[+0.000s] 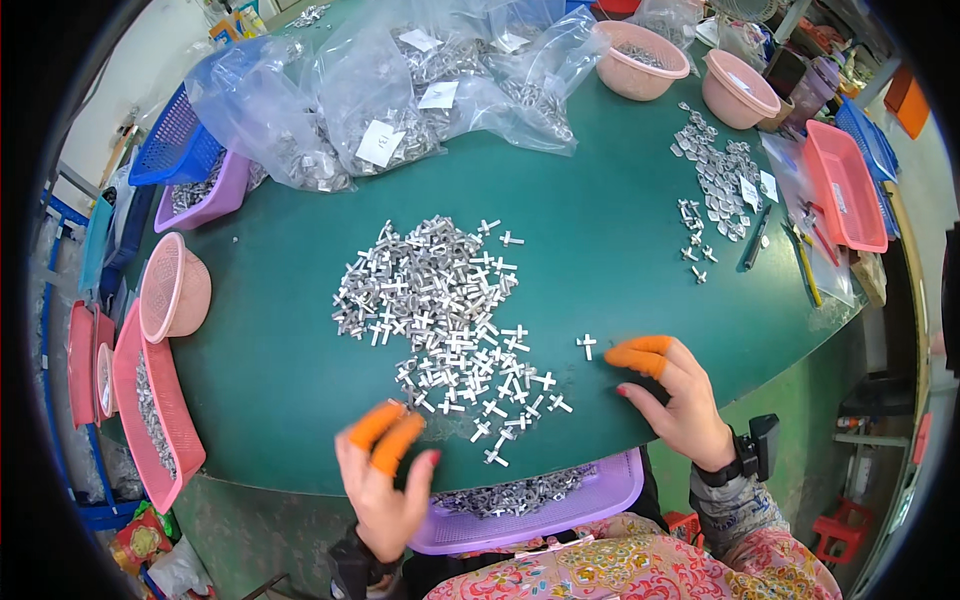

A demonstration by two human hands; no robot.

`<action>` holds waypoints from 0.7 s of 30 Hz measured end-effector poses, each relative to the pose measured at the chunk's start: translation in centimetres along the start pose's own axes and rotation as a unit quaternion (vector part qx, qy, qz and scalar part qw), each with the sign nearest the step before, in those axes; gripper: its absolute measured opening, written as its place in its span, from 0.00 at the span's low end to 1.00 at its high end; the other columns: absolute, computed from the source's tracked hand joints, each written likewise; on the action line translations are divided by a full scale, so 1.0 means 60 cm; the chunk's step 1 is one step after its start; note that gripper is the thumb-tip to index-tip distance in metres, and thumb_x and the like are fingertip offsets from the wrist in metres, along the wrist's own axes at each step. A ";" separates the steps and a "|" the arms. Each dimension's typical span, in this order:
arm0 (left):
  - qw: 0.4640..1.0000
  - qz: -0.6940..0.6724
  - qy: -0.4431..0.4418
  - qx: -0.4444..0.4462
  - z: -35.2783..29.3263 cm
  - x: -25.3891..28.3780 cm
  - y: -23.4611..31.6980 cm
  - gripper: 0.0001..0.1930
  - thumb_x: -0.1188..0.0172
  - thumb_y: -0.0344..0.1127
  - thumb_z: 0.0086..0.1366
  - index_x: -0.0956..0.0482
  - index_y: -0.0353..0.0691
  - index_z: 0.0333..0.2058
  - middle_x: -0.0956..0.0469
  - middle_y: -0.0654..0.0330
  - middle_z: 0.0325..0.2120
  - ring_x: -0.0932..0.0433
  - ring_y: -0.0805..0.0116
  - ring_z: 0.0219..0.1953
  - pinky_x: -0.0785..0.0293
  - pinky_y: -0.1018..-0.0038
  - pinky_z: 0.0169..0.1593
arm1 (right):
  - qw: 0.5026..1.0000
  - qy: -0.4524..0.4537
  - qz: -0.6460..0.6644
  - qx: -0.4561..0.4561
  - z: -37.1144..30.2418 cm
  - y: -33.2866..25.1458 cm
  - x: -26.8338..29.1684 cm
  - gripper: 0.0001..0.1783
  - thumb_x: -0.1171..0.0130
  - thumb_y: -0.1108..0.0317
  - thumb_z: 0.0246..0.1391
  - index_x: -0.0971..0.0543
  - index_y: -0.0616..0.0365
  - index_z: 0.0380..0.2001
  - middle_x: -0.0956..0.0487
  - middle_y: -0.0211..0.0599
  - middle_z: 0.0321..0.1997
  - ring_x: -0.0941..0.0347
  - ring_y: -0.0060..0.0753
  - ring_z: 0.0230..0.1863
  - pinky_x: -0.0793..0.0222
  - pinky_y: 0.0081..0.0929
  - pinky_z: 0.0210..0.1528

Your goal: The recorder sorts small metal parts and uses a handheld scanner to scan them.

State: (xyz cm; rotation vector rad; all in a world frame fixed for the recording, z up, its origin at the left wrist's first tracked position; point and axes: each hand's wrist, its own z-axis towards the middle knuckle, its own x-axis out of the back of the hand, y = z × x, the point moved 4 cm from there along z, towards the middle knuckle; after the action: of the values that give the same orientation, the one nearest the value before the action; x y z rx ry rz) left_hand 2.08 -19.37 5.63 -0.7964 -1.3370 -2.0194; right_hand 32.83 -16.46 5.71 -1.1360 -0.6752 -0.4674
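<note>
**Metal cross [587,346] lying just left of right hand [686,395]**

Nearest, a purple basket [560,530] is sitting below the table edge. The left hand [383,480] is blurring by the pile [430,280], its grasp unclear. The right hand, nearer the cross, is hanging empty, parted; the cross's long bar is running near-to-far. Bags [372,95] are crowding the green table's [270,390] far side.

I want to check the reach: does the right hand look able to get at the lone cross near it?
Likely yes: nothing visible stands between the right hand and the lone cross, which lies just left of its fingertips.
</note>
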 end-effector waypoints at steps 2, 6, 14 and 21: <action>0.999 -0.030 -0.039 -0.004 -0.014 -0.014 0.024 0.22 0.27 0.27 0.47 0.17 0.39 0.44 0.23 0.53 0.43 0.27 0.52 0.43 0.30 0.61 0.48 | 0.999 -0.003 -0.031 -0.026 -0.013 -0.006 0.007 0.24 0.29 0.73 0.45 0.19 0.56 0.50 0.22 0.42 0.49 0.26 0.48 0.48 0.29 0.38 0.50; 0.994 0.010 -0.099 -0.044 -0.002 -0.049 0.047 0.24 0.24 0.31 0.49 0.17 0.41 0.47 0.25 0.54 0.38 0.27 0.53 0.39 0.30 0.64 0.43 | 0.999 -0.045 -0.017 0.006 -0.014 -0.053 -0.035 0.25 0.27 0.70 0.44 0.18 0.53 0.49 0.22 0.41 0.47 0.27 0.45 0.44 0.28 0.35 0.46; 0.984 -0.172 -0.038 0.031 0.011 0.047 0.032 0.18 0.31 0.21 0.47 0.15 0.35 0.40 0.20 0.52 0.35 0.23 0.56 0.34 0.27 0.68 0.38 | 0.996 0.011 0.073 0.042 -0.019 -0.110 0.075 0.17 0.29 0.74 0.45 0.15 0.54 0.42 0.16 0.34 0.39 0.25 0.35 0.33 0.30 0.28 0.37; 0.938 -0.205 0.165 -0.225 -0.018 0.193 0.134 0.16 0.40 0.53 0.62 0.25 0.49 0.24 0.29 0.66 0.19 0.32 0.65 0.26 0.40 0.65 0.33 | 0.939 0.155 0.191 0.241 -0.057 -0.194 0.148 0.08 0.34 0.67 0.50 0.23 0.48 0.21 0.26 0.24 0.24 0.41 0.25 0.27 0.47 0.26 0.30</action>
State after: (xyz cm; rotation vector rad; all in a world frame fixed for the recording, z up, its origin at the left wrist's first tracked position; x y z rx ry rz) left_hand 0.29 -24.67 18.63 -0.3427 -0.9092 -2.7048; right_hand 32.47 -23.89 18.77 -0.6805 -0.2556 -0.1266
